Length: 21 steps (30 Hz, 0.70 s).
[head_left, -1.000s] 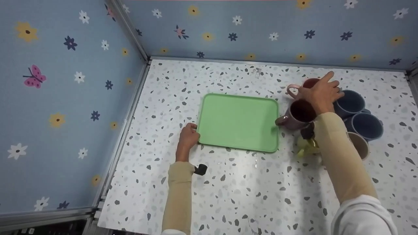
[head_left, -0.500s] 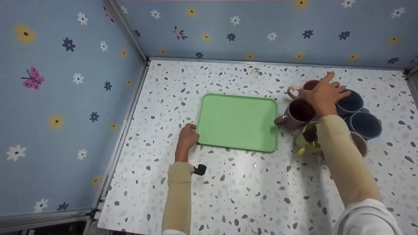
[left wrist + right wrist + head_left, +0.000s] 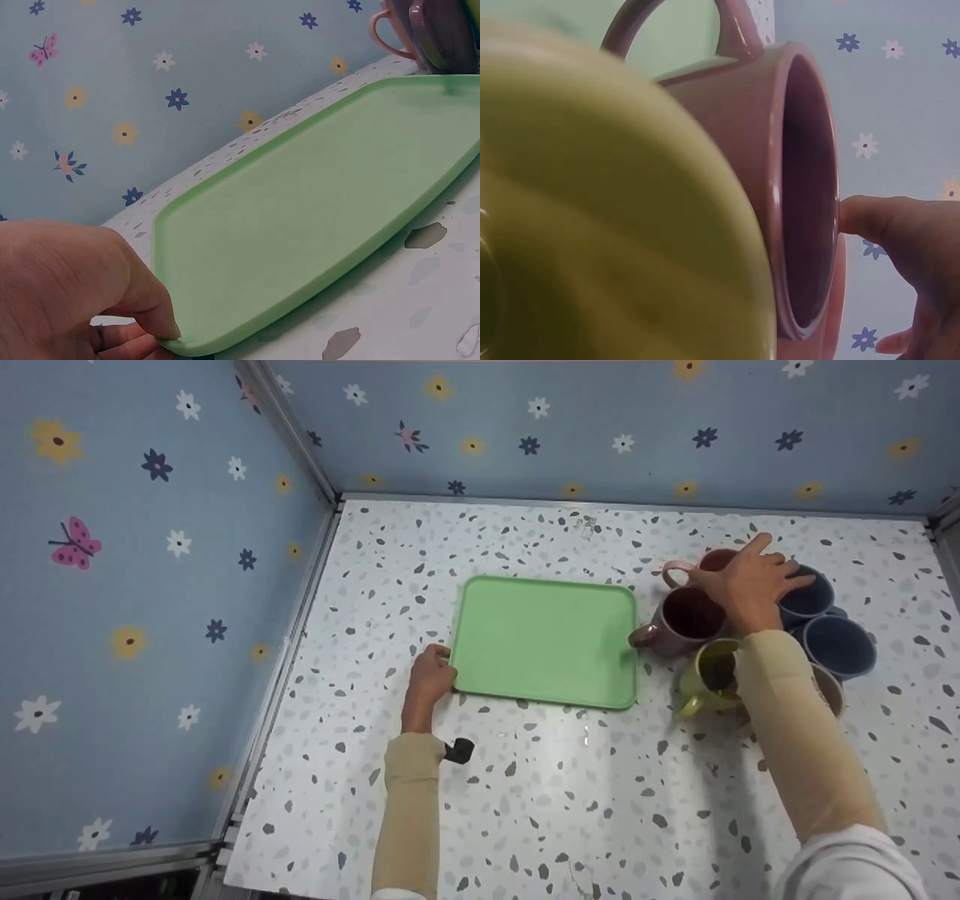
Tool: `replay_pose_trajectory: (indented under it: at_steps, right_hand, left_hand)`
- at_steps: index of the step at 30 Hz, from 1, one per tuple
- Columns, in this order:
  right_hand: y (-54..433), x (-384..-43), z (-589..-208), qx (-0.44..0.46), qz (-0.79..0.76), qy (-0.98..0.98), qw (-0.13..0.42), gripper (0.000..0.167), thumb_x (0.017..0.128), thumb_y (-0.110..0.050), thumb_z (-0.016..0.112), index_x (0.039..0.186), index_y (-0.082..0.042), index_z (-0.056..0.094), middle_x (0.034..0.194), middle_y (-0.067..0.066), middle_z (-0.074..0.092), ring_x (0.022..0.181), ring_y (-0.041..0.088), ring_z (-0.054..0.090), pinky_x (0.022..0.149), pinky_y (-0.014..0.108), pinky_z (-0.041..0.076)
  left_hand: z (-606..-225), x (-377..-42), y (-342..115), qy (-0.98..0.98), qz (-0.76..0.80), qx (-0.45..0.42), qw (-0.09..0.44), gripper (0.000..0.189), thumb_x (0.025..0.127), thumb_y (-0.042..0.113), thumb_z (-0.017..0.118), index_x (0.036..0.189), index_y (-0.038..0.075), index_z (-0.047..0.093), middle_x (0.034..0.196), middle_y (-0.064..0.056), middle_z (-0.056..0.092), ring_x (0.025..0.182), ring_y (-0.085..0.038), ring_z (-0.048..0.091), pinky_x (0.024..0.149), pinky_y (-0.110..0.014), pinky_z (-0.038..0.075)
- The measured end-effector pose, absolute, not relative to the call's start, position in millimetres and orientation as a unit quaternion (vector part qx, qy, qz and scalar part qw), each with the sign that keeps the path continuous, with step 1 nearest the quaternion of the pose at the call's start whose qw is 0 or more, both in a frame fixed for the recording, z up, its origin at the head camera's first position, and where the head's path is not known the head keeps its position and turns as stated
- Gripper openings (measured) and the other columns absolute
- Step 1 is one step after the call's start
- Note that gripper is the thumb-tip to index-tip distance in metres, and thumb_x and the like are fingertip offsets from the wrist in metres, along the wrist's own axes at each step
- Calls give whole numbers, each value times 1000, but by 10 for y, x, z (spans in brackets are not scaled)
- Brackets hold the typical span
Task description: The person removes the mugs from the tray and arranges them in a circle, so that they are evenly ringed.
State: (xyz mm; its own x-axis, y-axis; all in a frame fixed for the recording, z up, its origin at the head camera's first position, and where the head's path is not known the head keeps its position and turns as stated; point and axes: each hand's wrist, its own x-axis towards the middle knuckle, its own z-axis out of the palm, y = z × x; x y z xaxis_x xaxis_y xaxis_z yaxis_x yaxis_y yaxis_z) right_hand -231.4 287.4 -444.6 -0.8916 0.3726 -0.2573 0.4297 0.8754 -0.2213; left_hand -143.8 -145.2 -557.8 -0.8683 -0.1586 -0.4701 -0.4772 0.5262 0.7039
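Note:
My left hand [image 3: 433,675] pinches the near left corner of a light green tray [image 3: 547,641], thumb on the rim and fingers below, as the left wrist view shows. Over the mugs at right, my right hand [image 3: 750,583] lies with fingers spread. Its thumb touches a pink mug [image 3: 677,574] at the rim, and its other fingertips reach over the farther blue mug [image 3: 817,594]. Just in front stands a mauve mug [image 3: 671,637], its handle toward the tray. A yellow-green mug [image 3: 691,690] is partly hidden by the right forearm.
A second blue mug [image 3: 840,649] and a cream mug [image 3: 832,690] stand right of the forearm, close against the others. The speckled white table [image 3: 570,795] meets flowered blue walls [image 3: 517,405] at the back and left.
My right hand has shifted slightly right and nearer, and the pink mug has moved a little with it. More of the yellow-green mug shows. My left hand stays at the tray corner.

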Motion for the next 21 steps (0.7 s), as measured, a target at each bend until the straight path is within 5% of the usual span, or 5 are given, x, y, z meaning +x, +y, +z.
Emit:
replay_pose_trajectory:
  at_steps: [21]
  right_hand:
    - [2912,-2256,-4448,180,-89,974,103,132,69,-87,45,148,7,-5,143,46,15,133,64,7,99,79,0]
  left_hand:
    - [-5606,-1437,-1453,861,445,-181,169,45,83,2,40,127,4,50,120,-16,56,104,-26,52,89,-38,44]
